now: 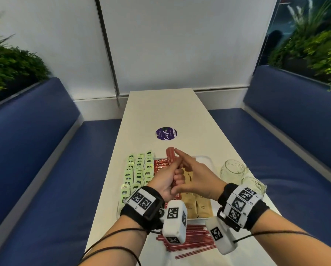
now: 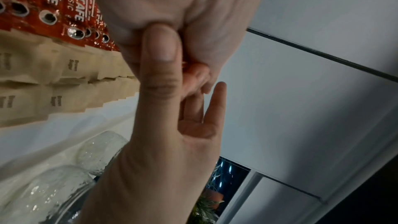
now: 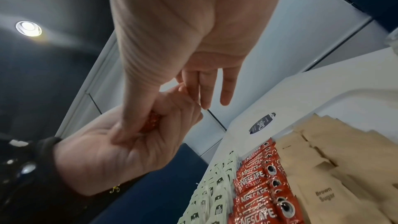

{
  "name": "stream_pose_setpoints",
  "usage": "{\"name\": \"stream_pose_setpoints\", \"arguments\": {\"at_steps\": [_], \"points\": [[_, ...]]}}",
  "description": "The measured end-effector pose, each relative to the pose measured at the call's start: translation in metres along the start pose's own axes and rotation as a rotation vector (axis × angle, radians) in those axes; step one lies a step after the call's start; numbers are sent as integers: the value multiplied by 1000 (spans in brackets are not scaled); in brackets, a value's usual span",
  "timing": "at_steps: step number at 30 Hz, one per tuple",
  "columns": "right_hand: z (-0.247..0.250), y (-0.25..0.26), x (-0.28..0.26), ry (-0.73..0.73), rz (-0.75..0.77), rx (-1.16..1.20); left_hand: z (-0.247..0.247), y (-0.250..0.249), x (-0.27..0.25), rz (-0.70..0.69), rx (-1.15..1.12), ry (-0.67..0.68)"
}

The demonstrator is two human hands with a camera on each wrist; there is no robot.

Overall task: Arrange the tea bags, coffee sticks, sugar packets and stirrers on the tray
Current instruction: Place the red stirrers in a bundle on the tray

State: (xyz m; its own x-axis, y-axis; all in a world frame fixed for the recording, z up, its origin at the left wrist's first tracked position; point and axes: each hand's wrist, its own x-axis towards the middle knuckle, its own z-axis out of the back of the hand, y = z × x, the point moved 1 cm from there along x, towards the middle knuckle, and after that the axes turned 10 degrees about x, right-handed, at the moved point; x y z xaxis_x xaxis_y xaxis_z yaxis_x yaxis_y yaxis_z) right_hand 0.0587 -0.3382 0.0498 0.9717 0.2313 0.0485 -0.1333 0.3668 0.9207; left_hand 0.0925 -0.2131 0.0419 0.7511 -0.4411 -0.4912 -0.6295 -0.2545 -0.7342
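1. The left hand (image 1: 167, 179) is raised above the tray (image 1: 205, 160), fingers curled tightly round a bundle of red stirrers (image 1: 170, 156) that stands nearly upright, its top end pointing toward 12 o'clock.
2. The right hand (image 1: 197, 175) meets the left from 3 o'clock. Its thumb presses against the left palm beside the bundle (clearest in the left wrist view), while the other fingers (image 3: 226, 89) stretch out straight and slightly spread, closed round nothing.
3. The right wrist view shows the bundle's lower end (image 3: 151, 123) as a red cluster poking out of the left fist.
4. More stirrers, the loose pile (image 1: 187, 239), lie on the table (image 1: 160, 112) at 6 o'clock of the tray, partly hidden by the wrist cameras.
5. On the tray, the red coffee sticks (image 1: 161, 164) sit in an overlapping row; the brown sugar packets (image 1: 197, 204) lie just beside them at 3 o'clock.
6. The green tea bags (image 1: 139, 169) lie in rows at 9 o'clock of the coffee sticks (whether on the tray or the table, I cannot tell).
7. Two glass jars (image 1: 235, 171) stand on the table at 3 o'clock of the tray.
8. A purple sticker (image 1: 166, 134) sits on the table at 12 o'clock, well apart from the tray.
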Motion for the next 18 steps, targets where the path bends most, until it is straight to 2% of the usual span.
{"name": "stream_pose_setpoints", "arguments": {"at_steps": [2, 6, 10, 13, 15, 18], "points": [[2, -4, 1, -20, -29, 111, 3, 3, -3, 35, 79, 60], [18, -3, 6, -149, -36, 314, 4, 8, -11, 104, 218, 192], [28, 1, 9, -109, -69, 295, 0, 12, -12, 127, 277, 235], [31, -1, 9, -139, -76, 319, -2, 13, -13, 140, 307, 264], [30, 0, 7, -91, -95, 327, -3, 14, -15, 155, 304, 280], [28, -2, 6, -111, -88, 388, -1, 14, -17, 145, 299, 279]]}}
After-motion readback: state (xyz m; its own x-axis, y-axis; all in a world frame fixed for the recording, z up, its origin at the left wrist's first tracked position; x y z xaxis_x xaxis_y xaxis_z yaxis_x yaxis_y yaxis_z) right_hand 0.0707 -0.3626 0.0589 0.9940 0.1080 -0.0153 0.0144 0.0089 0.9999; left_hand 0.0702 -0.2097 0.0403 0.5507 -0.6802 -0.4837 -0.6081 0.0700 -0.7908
